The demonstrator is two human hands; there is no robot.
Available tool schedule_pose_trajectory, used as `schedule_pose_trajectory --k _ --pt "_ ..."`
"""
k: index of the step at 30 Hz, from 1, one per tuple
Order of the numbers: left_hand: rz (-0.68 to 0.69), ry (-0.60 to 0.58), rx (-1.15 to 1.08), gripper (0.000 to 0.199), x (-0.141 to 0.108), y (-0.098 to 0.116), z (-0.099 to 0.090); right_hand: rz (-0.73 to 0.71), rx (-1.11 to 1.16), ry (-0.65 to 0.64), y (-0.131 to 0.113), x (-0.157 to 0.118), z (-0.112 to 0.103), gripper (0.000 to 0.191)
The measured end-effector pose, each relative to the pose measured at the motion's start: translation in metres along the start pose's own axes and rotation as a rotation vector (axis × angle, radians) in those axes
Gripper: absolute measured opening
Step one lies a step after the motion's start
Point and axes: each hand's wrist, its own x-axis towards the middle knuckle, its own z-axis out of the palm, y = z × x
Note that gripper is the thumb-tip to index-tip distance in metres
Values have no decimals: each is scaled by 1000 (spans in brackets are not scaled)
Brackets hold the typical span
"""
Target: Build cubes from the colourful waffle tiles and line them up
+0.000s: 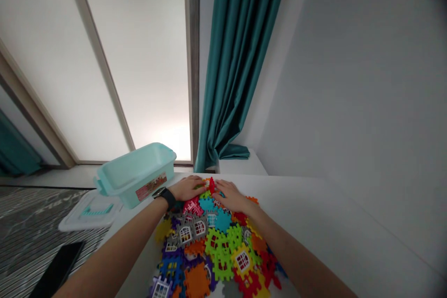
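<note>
A heap of colourful interlocking plastic blocks spreads over the white table. Several are notched squares, and some have window grids, such as a yellow block and a grey block. At the far end of the heap, my left hand, with a black watch on the wrist, lies over the blocks with its fingers stretched out. Opposite it, my right hand rests flat on the pile, fingers apart. Between the two hands stands a small red piece. What lies beneath my palms is hidden.
A light teal plastic bin stands at the table's left far edge. Left of it are a white lid with a teal handle and a black phone. A green curtain hangs behind the table, beside a grey wall.
</note>
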Motion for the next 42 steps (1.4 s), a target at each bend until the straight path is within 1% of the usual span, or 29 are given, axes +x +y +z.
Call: schedule_pose_trajectory --k 4,8,11,13,15,17,19,22,24,26,29,31,33,35,37,40,42 --pt "-24 49 1 53 -22 6 -7 -19 -18 -32 -14 -5 0 44" --pt "-20 80 0 49 -39 20 -15 -59 -14 -48 -29 -16 -5 42" --pt "-16 109 -6 46 -47 30 -22 -101 -8 -60 -36 -25 -17 37" --pt "-19 128 -16 46 -51 33 -27 -116 -6 -60 -36 -28 -29 32" --pt "-29 148 -29 47 -55 36 -30 -105 -6 -36 -34 -23 -40 33" --pt "-46 171 -37 49 -62 41 -31 -81 -8 4 -31 -11 -45 36" --pt "-61 192 -38 51 -75 49 -30 -70 -6 31 -31 5 -42 39" --pt "-36 206 -21 56 -103 68 -24 -90 20 15 -39 24 -26 39" --pt "14 181 11 61 -126 78 -19 -107 46 -4 -44 29 -17 35" --pt "28 174 21 63 -144 82 -13 -109 71 4 -45 23 -13 36" --pt "16 236 17 60 -158 77 -4 -73 101 78 -32 -4 -23 45" --pt "16 273 15 57 -155 74 1 -20 120 152 -16 -33 -36 51" --pt "35 269 26 54 -143 78 3 55 133 235 0 -69 -47 58" --pt "76 229 46 50 -125 91 4 135 141 307 14 -108 -52 64" --pt "136 179 59 47 -101 111 7 205 145 366 23 -144 -47 67" --pt "238 93 103 52 -62 147 19 272 144 415 28 -184 -26 63" --pt "308 49 155 60 -38 169 35 288 123 443 27 -199 -9 62"
